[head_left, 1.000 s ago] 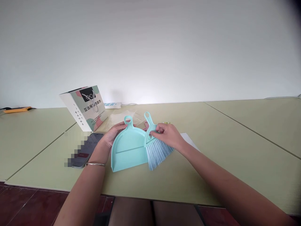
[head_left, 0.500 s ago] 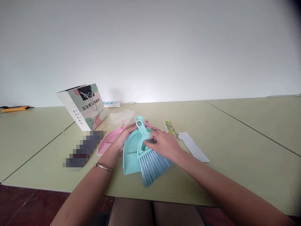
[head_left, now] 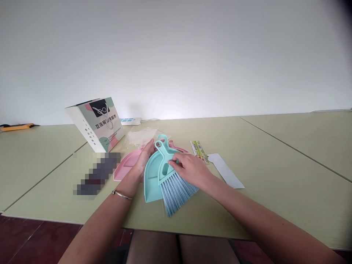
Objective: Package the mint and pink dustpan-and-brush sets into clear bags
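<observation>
A turquoise dustpan (head_left: 151, 183) is in front of me. A matching turquoise hand brush (head_left: 168, 158) lies over it, with blue-grey bristles (head_left: 177, 192) fanning toward me past the pan's right side. My right hand (head_left: 189, 167) grips the brush head at its right edge, thumb on top. My left hand (head_left: 144, 157) holds the dustpan from its left and behind; most of its fingers are hidden by the pan. Behind them lies a pink dustpan (head_left: 123, 167), partly covered, with a pink handle (head_left: 178, 146) showing to the right.
Clear plastic wrapping (head_left: 141, 136) lies behind the pink dustpan. A green printed card (head_left: 199, 151) and a white card (head_left: 227, 170) are on the right. At left stand a paper shopping bag (head_left: 106, 124) and a pixelated dark object (head_left: 99, 176). A white power strip (head_left: 131, 121) sits by the wall.
The turquoise brush has shifted slightly left and toward me, so its handle no longer lines up with the dustpan's handle. My left fingers have moved left from behind that handle.
</observation>
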Available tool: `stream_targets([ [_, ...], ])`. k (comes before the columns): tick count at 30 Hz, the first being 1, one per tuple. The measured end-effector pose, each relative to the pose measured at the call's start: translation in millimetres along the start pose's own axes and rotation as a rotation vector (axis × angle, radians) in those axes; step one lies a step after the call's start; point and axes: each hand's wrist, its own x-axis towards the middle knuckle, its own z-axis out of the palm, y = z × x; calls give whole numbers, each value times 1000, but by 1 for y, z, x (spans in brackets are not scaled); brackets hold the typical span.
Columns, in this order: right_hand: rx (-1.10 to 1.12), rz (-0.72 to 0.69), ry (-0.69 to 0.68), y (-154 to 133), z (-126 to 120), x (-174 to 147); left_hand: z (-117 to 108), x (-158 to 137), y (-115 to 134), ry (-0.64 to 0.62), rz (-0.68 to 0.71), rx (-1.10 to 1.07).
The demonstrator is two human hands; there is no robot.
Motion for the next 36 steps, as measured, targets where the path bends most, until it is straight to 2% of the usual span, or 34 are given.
stream_targets([
  [3,-32,-11,38,2,1,2,2,-4,2,-46,26,174],
  [6,-54,-22,69,5,2,3,-1,-3,2,-30,72,329],
  [10,-35,-17,80,7,3,4,-6,0,0,11,89,382],
  [14,69,-41,87,10,4,5,-9,2,1,125,103,408],
  [18,243,-127,261,19,5,11,-12,4,3,129,118,439],
  [20,298,-112,351,27,5,15,-13,4,3,140,125,457],
  [22,339,-31,303,33,5,18,-13,4,4,168,129,472],
  [25,437,78,26,35,5,19,-14,5,3,188,120,477],
  [27,509,80,-86,32,4,18,-14,5,3,195,107,477],
  [33,539,-1,-82,29,8,15,-11,3,3,203,95,486],
  [36,513,-8,-38,33,15,17,-8,0,5,223,86,514],
])
